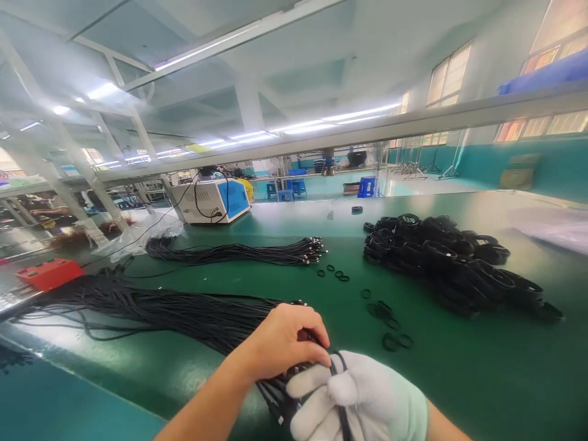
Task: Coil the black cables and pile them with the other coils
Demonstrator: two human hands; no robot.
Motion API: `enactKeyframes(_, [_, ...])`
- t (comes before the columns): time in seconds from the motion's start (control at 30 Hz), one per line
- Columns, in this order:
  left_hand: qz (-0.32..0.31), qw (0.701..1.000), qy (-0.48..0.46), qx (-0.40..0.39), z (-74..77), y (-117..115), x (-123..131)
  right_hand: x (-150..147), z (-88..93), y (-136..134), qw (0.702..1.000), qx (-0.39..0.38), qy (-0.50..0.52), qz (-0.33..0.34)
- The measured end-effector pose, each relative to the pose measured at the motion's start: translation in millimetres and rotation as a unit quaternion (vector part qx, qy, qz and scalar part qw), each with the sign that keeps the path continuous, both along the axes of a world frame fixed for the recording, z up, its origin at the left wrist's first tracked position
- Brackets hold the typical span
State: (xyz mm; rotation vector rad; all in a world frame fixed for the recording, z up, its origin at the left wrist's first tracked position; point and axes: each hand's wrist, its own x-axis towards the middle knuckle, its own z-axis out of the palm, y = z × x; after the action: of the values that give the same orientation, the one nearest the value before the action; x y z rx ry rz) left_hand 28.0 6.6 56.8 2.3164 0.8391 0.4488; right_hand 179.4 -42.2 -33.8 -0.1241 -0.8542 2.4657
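My bare left hand (282, 340) is curled over the end of a thick bundle of black cables (151, 309) lying across the green table (459, 373). My right hand (362, 398), in a white glove, is closed around the same cable ends just below the left hand, near the table's front edge. The plug ends stick out between the two hands.
A second bundle of black cables (239, 252) lies further back. A heap of coiled black cables (450, 257) sits at the right. Small black rings (386, 318) are scattered mid-table. A white and blue machine (214, 199) stands behind, a red box (48, 272) at the left.
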Motion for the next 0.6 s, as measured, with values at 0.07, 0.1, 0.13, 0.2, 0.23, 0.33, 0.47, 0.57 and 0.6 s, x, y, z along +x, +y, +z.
enactKeyframes(0.07, [0.002, 0.998, -0.042, -0.05, -18.3, 7.3, -2.1, -0.5, 2.6, 0.4, 1.0, -0.002, 0.014, -0.016])
enactKeyframes(0.1, [0.007, 0.998, -0.049, -0.046, -27.3, 11.1, -5.0, -0.4, 5.1, 0.5, 0.999, -0.001, 0.027, -0.034])
enactKeyframes(0.13, [0.017, 0.999, -0.045, -0.021, -35.2, 14.9, -9.2, 0.0, 8.3, 0.6, 0.997, -0.006, 0.048, -0.053])
enactKeyframes(0.2, [0.053, 0.997, 0.001, 0.06, -47.6, 20.5, -19.6, 1.8, 16.9, 1.4, 0.991, -0.021, 0.103, -0.08])
enactKeyframes(0.23, [0.076, 0.991, 0.038, 0.106, -52.4, 21.2, -24.7, 3.3, 21.8, 2.1, 0.988, -0.026, 0.124, -0.091])
enactKeyframes(0.33, [0.111, 0.96, 0.138, 0.219, -67.2, 9.4, -33.5, 9.9, 34.8, 5.8, 0.979, -0.016, 0.142, -0.145])
enactKeyframes(0.47, [0.085, 0.923, 0.136, 0.35, -94.0, -28.4, -24.5, 16.2, 39.9, 10.3, 0.97, 0.002, 0.096, -0.224])
enactKeyframes(0.57, [0.089, 0.892, 0.073, 0.436, -101.8, -49.0, -11.0, 15.8, 32.7, 8.5, 0.966, 0.002, 0.026, -0.257])
enactKeyframes(0.6, [0.085, 0.888, 0.063, 0.447, -98.0, -51.7, -7.7, 14.9, 28.7, 6.9, 0.964, 0.003, 0.002, -0.265])
